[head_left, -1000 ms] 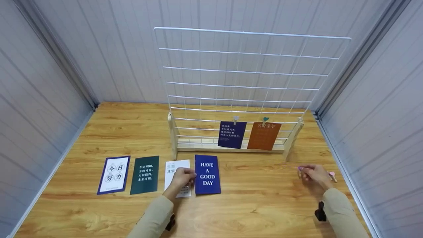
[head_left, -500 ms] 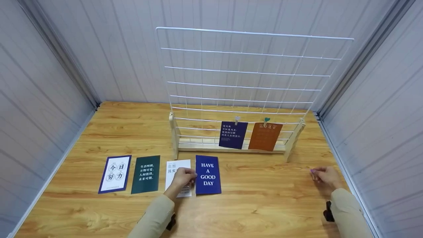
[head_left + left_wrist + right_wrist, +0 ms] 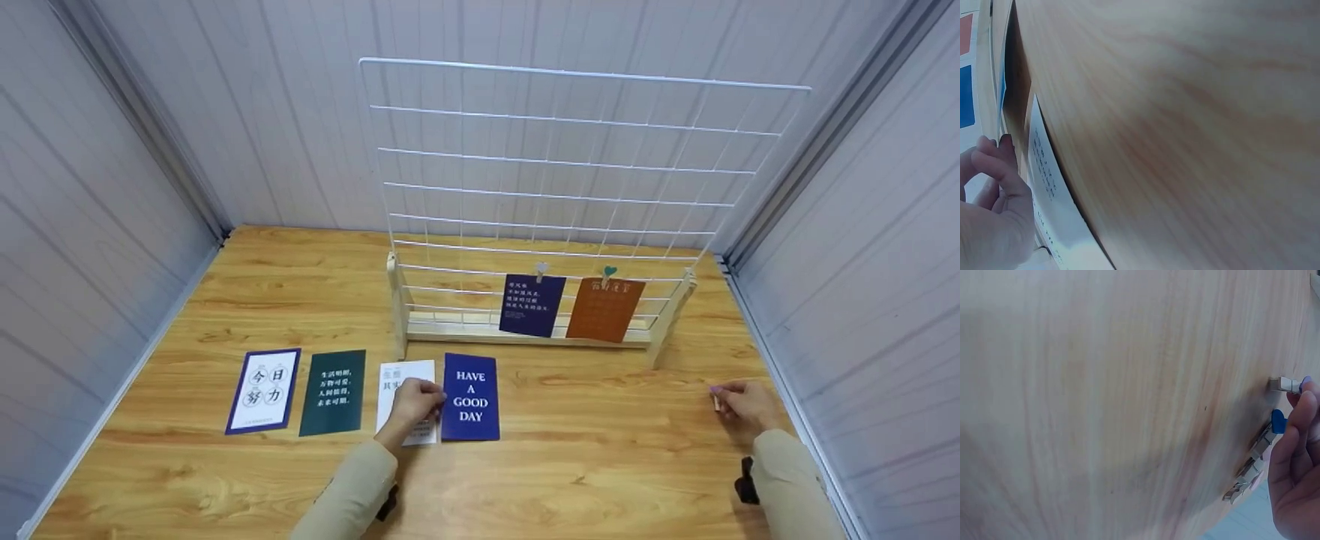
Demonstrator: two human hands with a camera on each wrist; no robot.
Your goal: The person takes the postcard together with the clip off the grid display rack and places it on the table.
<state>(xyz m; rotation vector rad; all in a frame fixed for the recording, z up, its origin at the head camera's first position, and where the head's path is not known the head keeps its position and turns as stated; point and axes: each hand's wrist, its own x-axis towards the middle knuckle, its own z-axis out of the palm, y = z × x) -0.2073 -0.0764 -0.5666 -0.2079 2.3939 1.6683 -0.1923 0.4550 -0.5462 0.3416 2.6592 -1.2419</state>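
One left hand (image 3: 413, 409) is pinching the left side of a blue card (image 3: 471, 401), midway between both side edges of the table (image 3: 577, 457), one right hand (image 3: 750, 406) is pinching a purple-topped clip (image 3: 1287, 385) near the right edge.

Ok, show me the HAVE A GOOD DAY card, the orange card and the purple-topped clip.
HAVE A GOOD DAY card (image 3: 471, 396), head view, face centre.
Orange card (image 3: 605, 310), head view, face centre.
Purple-topped clip (image 3: 1286, 385), right wrist view, wooden body.

I'm in what looks like a little work booth (image 3: 262, 135): pale, stripy walls (image 3: 82, 247) stand on three sides (grey strips (image 3: 150, 127) run down the corners), and a wood-look table (image 3: 585, 487) fills the middle.
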